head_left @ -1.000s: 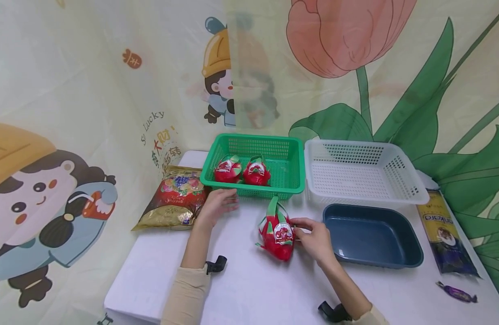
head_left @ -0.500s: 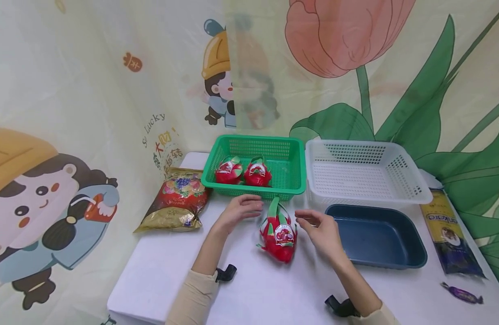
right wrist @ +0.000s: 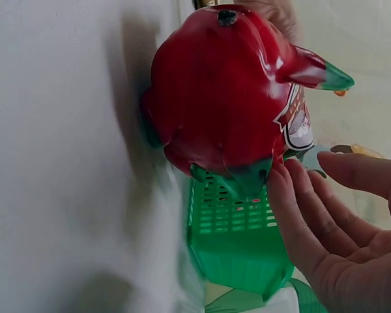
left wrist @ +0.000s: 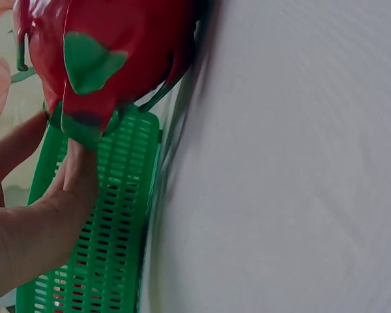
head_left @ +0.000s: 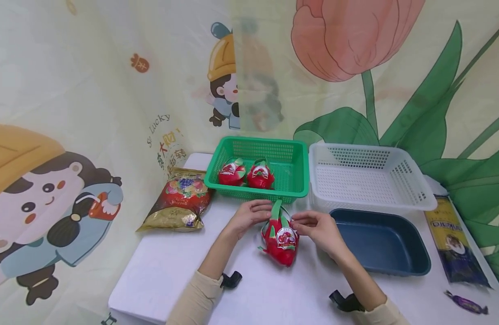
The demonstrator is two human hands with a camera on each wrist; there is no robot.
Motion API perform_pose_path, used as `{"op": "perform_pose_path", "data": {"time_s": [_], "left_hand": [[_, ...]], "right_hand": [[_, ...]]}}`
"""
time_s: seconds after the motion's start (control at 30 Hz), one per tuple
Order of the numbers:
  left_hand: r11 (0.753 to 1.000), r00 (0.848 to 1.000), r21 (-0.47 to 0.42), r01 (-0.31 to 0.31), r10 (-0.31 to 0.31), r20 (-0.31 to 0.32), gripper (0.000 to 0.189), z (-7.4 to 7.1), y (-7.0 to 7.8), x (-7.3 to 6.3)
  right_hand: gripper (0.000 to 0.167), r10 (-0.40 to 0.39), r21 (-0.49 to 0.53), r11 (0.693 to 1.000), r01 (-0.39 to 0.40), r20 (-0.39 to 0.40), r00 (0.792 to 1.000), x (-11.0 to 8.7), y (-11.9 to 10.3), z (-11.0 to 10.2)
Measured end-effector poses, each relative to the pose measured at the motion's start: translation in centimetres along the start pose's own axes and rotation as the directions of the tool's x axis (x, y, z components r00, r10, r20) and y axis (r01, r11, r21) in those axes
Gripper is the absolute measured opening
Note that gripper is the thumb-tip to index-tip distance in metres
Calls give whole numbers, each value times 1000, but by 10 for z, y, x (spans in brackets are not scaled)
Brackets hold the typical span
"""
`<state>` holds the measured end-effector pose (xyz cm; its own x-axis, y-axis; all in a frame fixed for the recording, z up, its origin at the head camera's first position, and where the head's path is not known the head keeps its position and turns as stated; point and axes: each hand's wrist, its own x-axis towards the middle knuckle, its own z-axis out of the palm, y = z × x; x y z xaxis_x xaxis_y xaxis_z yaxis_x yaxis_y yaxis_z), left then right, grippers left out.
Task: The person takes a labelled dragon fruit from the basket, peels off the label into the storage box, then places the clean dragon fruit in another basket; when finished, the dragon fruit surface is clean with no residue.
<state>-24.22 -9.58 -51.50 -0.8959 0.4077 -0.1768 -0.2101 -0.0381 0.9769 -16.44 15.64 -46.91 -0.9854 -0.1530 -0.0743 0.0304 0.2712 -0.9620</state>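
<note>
Head: glossy, tapered dragon fruit (head_left: 281, 241) before perforated green basket (head_left: 233, 192).

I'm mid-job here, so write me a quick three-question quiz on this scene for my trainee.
1. How many dragon fruits are in the green basket?
2. True or false: in the head view, the white basket is right of the green basket.
3. What lies between the left hand and the right hand?
A) the blue tray
B) a third dragon fruit
C) the purple candy

Key: 1. two; 2. true; 3. B
</note>
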Motion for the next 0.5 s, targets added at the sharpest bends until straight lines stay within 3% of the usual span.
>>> {"op": "perform_pose_path", "data": {"time_s": [0.3,0.5], "left_hand": [[999,1000,-9,31,-31,-5,42,4,0,-1],[1000,999,-14,26,-26,-27,41,6,1,-1]], "right_hand": [[34,5,-99,995,0,51,999,1,0,-4],[33,-42,-108,993,53,102,994,4,2,-3]]}}
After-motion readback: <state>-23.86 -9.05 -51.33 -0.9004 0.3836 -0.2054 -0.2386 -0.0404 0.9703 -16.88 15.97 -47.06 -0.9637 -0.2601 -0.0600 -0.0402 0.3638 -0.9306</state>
